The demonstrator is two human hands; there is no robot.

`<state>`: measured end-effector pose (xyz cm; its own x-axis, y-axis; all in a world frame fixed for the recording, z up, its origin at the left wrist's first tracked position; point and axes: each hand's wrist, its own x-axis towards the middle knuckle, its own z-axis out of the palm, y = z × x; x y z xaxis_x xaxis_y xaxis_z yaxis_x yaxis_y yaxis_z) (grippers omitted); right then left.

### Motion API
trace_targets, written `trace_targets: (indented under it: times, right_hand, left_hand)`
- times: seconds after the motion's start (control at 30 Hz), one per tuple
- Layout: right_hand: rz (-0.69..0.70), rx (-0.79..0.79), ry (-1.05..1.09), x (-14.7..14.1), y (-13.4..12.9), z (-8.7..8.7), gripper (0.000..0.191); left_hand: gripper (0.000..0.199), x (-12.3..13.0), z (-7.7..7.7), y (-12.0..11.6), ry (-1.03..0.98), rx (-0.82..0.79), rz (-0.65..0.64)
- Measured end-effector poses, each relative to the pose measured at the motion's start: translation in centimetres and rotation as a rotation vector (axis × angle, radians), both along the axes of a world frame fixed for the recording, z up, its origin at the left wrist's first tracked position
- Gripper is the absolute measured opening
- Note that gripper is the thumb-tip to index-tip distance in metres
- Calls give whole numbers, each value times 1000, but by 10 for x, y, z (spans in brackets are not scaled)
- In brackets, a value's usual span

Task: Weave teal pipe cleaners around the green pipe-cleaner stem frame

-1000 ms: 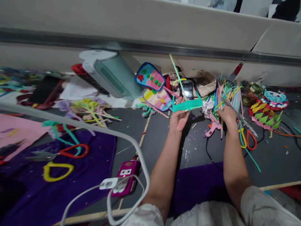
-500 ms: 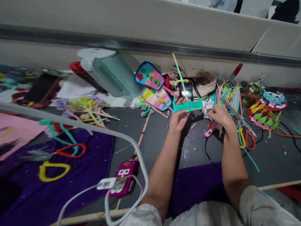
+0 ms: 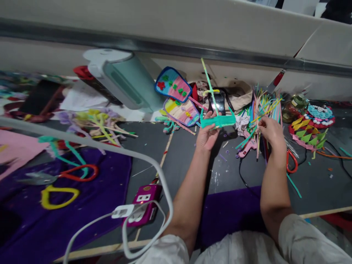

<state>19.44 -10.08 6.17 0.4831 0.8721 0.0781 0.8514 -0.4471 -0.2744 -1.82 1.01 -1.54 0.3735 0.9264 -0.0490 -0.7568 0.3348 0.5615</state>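
Note:
My left hand (image 3: 208, 136) is closed on the lower edge of a teal pipe-cleaner boat (image 3: 218, 121), with a tall pale yellow-green mast and a short yellow crosspiece. It holds the boat upright above the dark table. To its right, my right hand (image 3: 271, 132) is pinched at the near side of a bundle of coloured pipe cleaners (image 3: 265, 104). Whatever lies between its fingertips is too small to make out. Left of and below that hand lies a pink glue gun (image 3: 247, 148) with a black cord. Red-handled scissors (image 3: 292, 161) are partly hidden behind my right forearm.
Fuzzy flat craft pieces (image 3: 173, 85) lean behind my left hand. A pale green water jug (image 3: 129, 80) stands further left. A white cable runs from a magenta power strip (image 3: 145, 201). Large scissors (image 3: 62, 178) lie on purple cloth (image 3: 110, 194). A glass jar (image 3: 294, 106) stands right.
My right hand has shifted rightward and slightly up from beside the glue gun, uncovering the gun and some green pipe cleaners. My left hand still holds the boat. The view has shifted slightly.

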Motion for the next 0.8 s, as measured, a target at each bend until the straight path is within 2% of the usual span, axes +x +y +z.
trace_targets:
  times: [0.13,0.27,0.4,0.5,0.57,0.67,0.73,0.8]
  right_hand:
    - [210,-106,5,9,9,-25,38]
    - [237,-153,-14,4,19,-38,35]
    - [267,-69,-2,4,20,-38,30]
    - [303,41,22,0,18,-29,21]
    - [321,214,75,-7,14,-18,17]
    - [327,711,260,-20,6,2,10]
    - [249,1027,496,-29,1,14,12]
    - [175,1247,769,-36,-1,23,21]
  left_hand:
    - [70,0,0,0,-28,21,-7]
    - [70,-1,-1,1,-19,31,-3]
    - [71,-1,-3,2,-20,56,-12]
    - [73,-1,-4,2,-33,75,-23]
    - [74,-1,-4,2,-41,81,-32]
    - [74,0,-5,2,-37,70,-29]
    - [72,1,-6,2,-25,56,-24]
    - [71,2,-7,1,-22,48,-24]
